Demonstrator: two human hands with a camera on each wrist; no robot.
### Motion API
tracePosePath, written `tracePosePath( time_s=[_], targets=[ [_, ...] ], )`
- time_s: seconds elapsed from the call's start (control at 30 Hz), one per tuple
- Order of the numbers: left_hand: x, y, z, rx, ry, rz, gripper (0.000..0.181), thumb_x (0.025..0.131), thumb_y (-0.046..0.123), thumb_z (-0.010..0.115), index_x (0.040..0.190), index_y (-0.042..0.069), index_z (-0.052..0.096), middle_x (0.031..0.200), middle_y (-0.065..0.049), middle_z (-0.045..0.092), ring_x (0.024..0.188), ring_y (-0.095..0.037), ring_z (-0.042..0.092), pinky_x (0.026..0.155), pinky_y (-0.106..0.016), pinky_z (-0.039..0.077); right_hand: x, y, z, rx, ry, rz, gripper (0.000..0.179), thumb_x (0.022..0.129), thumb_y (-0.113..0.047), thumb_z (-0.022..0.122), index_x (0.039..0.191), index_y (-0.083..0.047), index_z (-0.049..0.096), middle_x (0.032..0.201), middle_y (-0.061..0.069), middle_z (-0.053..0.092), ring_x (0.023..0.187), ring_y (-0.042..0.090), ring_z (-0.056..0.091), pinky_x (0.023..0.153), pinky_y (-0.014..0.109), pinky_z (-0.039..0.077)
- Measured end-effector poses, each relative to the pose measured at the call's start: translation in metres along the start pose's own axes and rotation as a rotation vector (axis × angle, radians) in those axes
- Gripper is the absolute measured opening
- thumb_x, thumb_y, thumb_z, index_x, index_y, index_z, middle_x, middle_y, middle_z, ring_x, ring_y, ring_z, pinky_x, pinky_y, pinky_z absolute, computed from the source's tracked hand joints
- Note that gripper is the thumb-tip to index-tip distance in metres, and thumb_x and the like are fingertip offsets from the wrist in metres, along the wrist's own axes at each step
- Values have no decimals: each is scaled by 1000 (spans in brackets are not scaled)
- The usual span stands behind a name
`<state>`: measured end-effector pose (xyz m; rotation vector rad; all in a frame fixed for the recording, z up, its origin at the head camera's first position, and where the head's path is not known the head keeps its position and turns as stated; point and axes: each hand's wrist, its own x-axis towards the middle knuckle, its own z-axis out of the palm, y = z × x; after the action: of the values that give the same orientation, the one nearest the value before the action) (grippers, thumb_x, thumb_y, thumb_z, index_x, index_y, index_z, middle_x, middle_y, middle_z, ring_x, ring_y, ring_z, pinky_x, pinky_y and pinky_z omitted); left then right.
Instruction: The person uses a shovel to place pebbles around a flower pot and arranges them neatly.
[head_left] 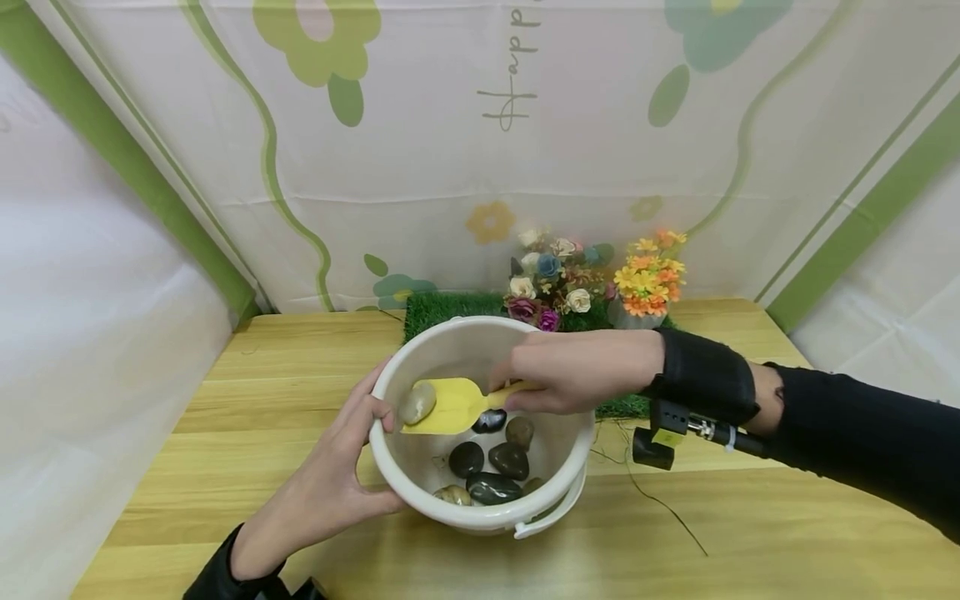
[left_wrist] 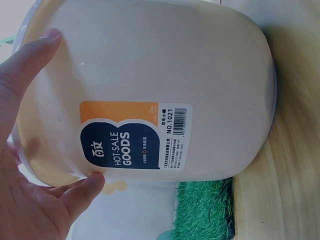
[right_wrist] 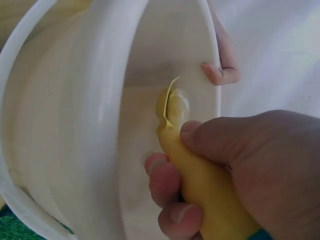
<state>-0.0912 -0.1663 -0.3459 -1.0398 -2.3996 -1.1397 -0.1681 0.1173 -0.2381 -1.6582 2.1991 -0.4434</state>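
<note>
My right hand (head_left: 558,371) grips the handle of a yellow toy shovel (head_left: 453,404) inside a white bucket (head_left: 480,521). On the shovel's blade, near the bucket's left wall, lies a pale stone (head_left: 418,402); the right wrist view shows this stone (right_wrist: 178,107) beyond the handle (right_wrist: 200,175). Several dark and brown stones (head_left: 510,460) rest on the bucket's bottom. With fingers hooked over the rim and thumb against the outer wall, my left hand (head_left: 337,467) holds the bucket's left side. A printed label (left_wrist: 135,135) on the outer wall faces the left wrist camera.
Behind the bucket, a green artificial grass mat (head_left: 450,310) carries mixed flowers (head_left: 551,283) and a pot of orange and yellow flowers (head_left: 648,279). The bucket's handle (head_left: 558,508) hangs at its front right. A thin dark strand (head_left: 667,504) lies on the wooden table (head_left: 750,517).
</note>
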Motion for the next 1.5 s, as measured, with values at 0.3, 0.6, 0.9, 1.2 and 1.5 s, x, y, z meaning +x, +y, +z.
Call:
tracePosePath(
  time_s=[0.3,0.6,0.9,1.2,1.5],
  targets=[
    [3,8,-2,-3,3,-3,62,58,27,84,95,12,36,150,-14,16,131,-32,25,83,-43,46,-12,0,-2,43,2,86,12,96,-24,48,103,-23,57,79,-12,56,59,0,47,55,22,41],
    [7,20,-6,-5,7,2,60,59,24,83,93,10,36,149,-15,18,130,-33,26,83,-41,46,-26,-1,-12,13,84,95,20,96,-23,48,114,-25,56,96,-16,59,71,1,54,61,25,46],
    [-1,0,1,-5,2,-12,63,57,28,84,95,11,37,150,-12,16,130,-30,27,81,-38,47,-54,-2,-22,-30,156,183,27,95,-31,48,120,-25,56,106,-19,58,82,0,55,70,26,47],
    [-1,-1,0,-5,5,-10,63,59,32,84,95,10,37,150,-12,15,130,-30,26,81,-39,47,-92,8,-29,-141,275,252,23,94,-28,52,115,-27,58,82,-17,55,58,1,45,54,25,41],
    [-1,-1,1,-8,8,-9,63,59,32,84,94,10,37,150,-12,15,131,-30,26,82,-41,47,-136,25,-23,-174,377,345,30,92,-22,55,122,-30,55,95,-19,58,68,-1,50,58,24,41]
  ],
)
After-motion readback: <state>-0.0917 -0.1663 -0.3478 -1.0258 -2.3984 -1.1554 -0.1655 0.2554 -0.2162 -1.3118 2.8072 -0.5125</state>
